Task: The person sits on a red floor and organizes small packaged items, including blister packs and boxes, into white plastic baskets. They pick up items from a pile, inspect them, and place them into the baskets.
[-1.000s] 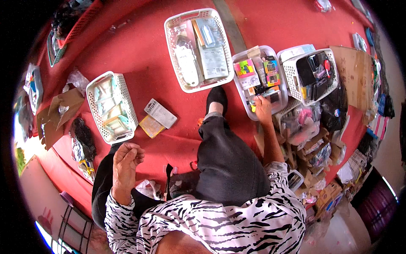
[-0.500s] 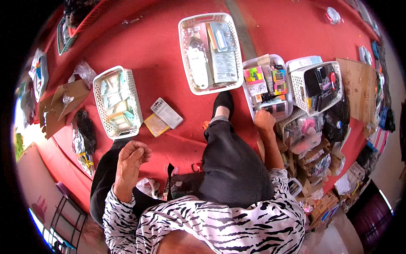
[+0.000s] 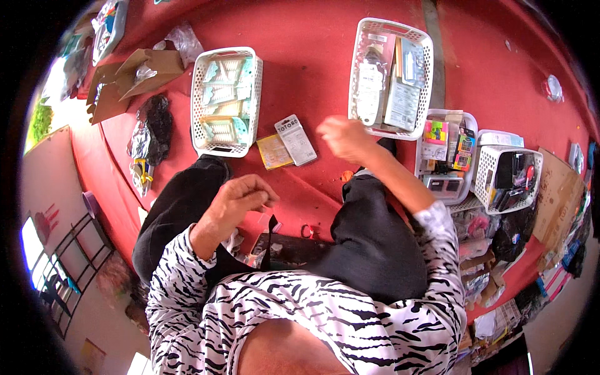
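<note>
My left hand (image 3: 234,209) hovers over my left thigh, its fingers loosely bent and nothing seen in them. Farther ahead, my right hand (image 3: 350,139) is in the air over the red cloth, smeared by motion, so its grip does not show. Just left of it lie a flat grey-white package (image 3: 296,141) and a yellow packet (image 3: 274,152), the package partly over the packet. A white basket (image 3: 195,122) with several pale green packaged items stands beyond my left knee. Beyond my right hand, another white basket (image 3: 427,65) holds flat boxes and clear packages.
At the right sit a white tray (image 3: 420,164) of colourful packs and a white basket (image 3: 486,178) of black items. Opened cardboard (image 3: 134,75) and a black plastic bag (image 3: 156,122) lie at the left. A cardboard sheet (image 3: 553,194) stands far right.
My right hand has left the tray at the right and swung left toward the flat packages. My left hand's fingers have loosened slightly. The whole view has turned toward the left.
</note>
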### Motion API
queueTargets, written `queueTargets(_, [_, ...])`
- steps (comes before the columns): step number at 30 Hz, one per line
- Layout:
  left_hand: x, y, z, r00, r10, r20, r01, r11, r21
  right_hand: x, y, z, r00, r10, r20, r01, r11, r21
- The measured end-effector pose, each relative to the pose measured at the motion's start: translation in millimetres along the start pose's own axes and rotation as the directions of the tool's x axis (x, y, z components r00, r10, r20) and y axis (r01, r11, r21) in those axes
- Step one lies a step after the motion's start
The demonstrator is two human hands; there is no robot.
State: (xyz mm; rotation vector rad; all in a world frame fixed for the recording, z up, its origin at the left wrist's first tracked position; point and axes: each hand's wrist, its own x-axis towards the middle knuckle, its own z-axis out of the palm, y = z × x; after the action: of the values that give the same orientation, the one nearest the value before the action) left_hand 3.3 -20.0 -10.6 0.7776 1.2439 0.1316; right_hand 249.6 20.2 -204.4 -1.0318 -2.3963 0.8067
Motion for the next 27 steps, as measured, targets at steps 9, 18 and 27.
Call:
queueTargets(9, [-3.7, -7.7, 6.7, 0.995, -0.063, 0.075, 0.053, 0.990, 0.131, 30.9, 10.8, 160.1, 0.757, -0.537, 0.372, 0.627, 0.756, -0.186])
queueTargets(18, [-6.1, -14.5, 3.6, 0.998, 0.054, 0.033, -0.059, 0.981, 0.183, 28.3, 19.4, 112.1, 0.860, -0.306, 0.409, 0.457, 0.818, -0.350])
queueTargets(27, [1.1, -17.5, 9.1, 0.998, 0.062, 0.002, -0.061, 0.973, 0.221, 42.6, 12.4, 79.9, 0.984, -0.123, 0.132, 0.167, 0.897, -0.410])
